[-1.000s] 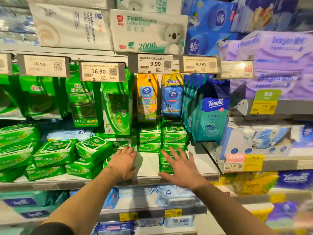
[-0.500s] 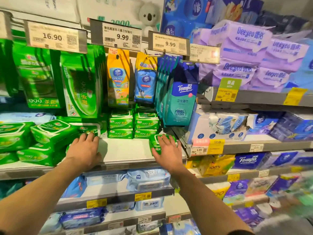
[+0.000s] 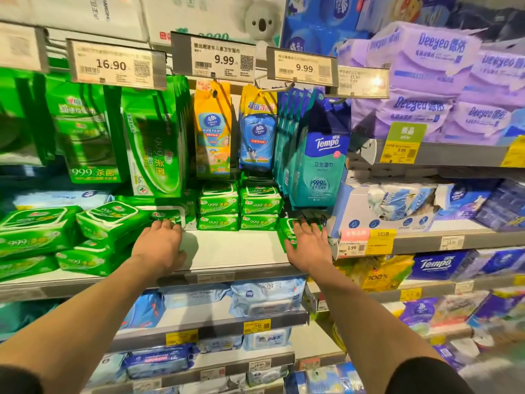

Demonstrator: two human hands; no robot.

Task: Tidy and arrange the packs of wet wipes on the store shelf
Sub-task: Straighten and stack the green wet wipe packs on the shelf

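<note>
Reaching onto the white shelf, I have both hands palm down. My left hand lies flat, its fingers straight and close together, the tips touching a flat green pack with a white-edged lid. My right hand covers a small green pack at the shelf's right end, fingers slightly spread over its top; whether they curl round it I cannot tell. Between my hands, further back, stand two short stacks of small green packs. A blue Tempo pack hangs just above my right hand
</note>
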